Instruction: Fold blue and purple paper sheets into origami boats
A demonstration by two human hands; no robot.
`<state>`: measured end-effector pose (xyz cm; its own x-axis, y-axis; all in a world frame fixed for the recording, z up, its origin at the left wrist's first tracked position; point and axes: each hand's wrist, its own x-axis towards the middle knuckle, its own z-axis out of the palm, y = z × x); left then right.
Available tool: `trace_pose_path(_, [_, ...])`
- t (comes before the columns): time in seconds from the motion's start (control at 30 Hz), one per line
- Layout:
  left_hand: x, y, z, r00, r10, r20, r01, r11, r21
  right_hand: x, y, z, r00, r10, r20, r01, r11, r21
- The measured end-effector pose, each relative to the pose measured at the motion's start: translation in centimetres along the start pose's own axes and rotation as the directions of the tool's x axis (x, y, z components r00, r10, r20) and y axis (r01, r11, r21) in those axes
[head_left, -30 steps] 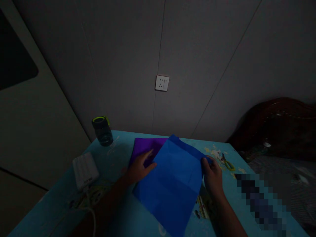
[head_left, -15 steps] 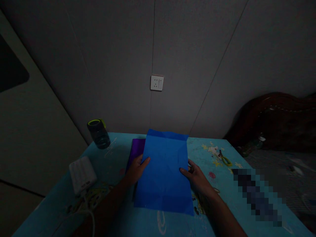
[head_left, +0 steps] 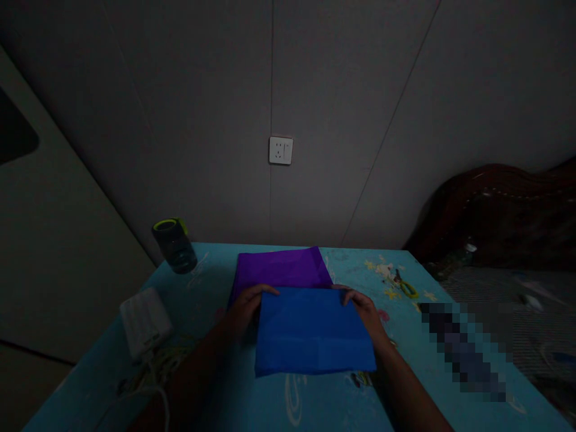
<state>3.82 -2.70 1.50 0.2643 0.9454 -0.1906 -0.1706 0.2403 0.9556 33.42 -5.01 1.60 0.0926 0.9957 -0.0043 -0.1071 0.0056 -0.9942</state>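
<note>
Counter (head_left: 252,411): patterned top, supports all items. Blue sheet (head_left: 312,333): near ctr., gripped at far edge by L hand (head_left: 247,305) & R hand (head_left: 363,307), one per corner (prob. to keep it taut). Purple sheet (head_left: 283,267): just beyond, approx. flat. Bottle (head_left: 175,249): far L, presumably out of hands' way.

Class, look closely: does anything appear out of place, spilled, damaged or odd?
One oddity: a blocky, pixelated patch over the right of the table hides whatever lies there. No spill shows around the blue sheet.
</note>
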Motion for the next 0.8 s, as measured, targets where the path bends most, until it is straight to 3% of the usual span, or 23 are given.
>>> trace_pose_path(0.17, [-0.5,1.1,0.5,0.994,-0.087,0.059,0.095,0.984,-0.151,-0.5,0.3,0.6,0.991,-0.089,-0.101,0.084,0.995,-0.055])
trace_pose_path(0.27, [-0.9,1.7,0.9,0.994,-0.072,0.083,0.079,0.992,-0.095,-0.7,0.8,0.9,0.99,-0.07,-0.126,0.065,0.997,-0.046])
trace_pose_path(0.37, [-1.0,1.3,1.2,0.991,-0.042,0.125,0.047,0.998,-0.039,-0.6,1.1,0.8,0.991,-0.053,-0.121,0.048,0.998,-0.041])
trace_pose_path(0.47, [-0.5,0.3,1.2,0.991,-0.025,0.135,0.038,0.995,-0.097,-0.5,1.3,0.6,0.992,-0.015,-0.126,0.01,0.999,-0.037])
trace_pose_path(0.67, [0.9,-0.9,0.6,0.998,0.004,-0.062,-0.005,1.0,-0.006,-0.5,1.4,1.0,0.991,0.07,-0.112,-0.064,0.996,0.063])
trace_pose_path(0.8, [1.0,-0.7,0.7,0.994,0.053,-0.092,-0.048,0.997,0.056,-0.9,0.8,1.8,0.993,0.118,-0.025,-0.114,0.987,0.11])
